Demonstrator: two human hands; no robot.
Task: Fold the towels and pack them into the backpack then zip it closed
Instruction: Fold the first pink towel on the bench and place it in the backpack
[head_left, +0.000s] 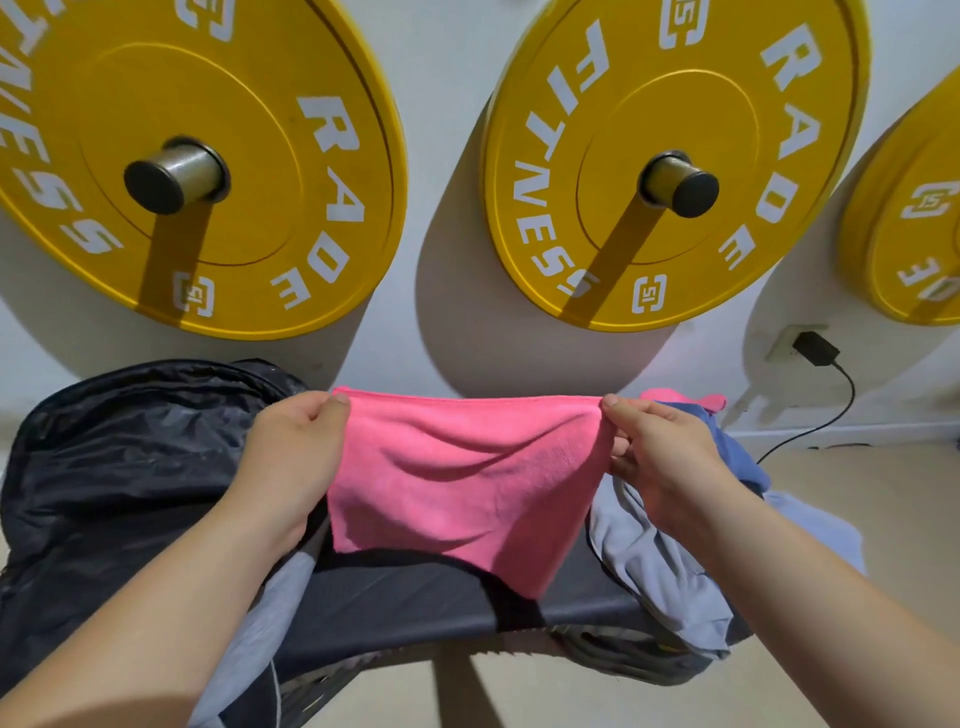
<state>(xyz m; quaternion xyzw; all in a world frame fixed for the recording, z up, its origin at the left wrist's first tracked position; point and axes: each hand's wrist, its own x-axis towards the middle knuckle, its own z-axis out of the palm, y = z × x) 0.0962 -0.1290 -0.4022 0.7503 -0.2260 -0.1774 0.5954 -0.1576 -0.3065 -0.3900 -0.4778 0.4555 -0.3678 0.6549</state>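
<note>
Grip: both hands are clamped on the pink towel (462, 467). The left hand (296, 447) pinches the top left corner between thumb and curled fingers, and the right hand (660, 452) does the same at the top right corner.
Pink towel: held up in the air over the bench (415, 597). The top edge is pulled pretty much straight between the two hands, and the rest hangs down with a few soft creases. The bottom hangs lower on the right side.
Backpack: the black backpack (130, 457) sits slumped on the left, right beside the left hand. Can't tell from this angle if the zip is open.
Bench: dark and padded, right under the hanging towel, with the towel's shadow across it.
Other towels: a gray towel (660, 571) is heaped on the right end of the bench under the right forearm. A blue towel (737, 452) lies just past the right hand, and a second pink cloth (696, 400) peeks out behind it. There's also a pale gray cloth (244, 649) under the left forearm, next to the backpack.
Wall: yellow weight plates (208, 156) hang on pegs.
Charger: a black charger (815, 348) is plugged in low on the right, with its cable trailing down to the floor.
</note>
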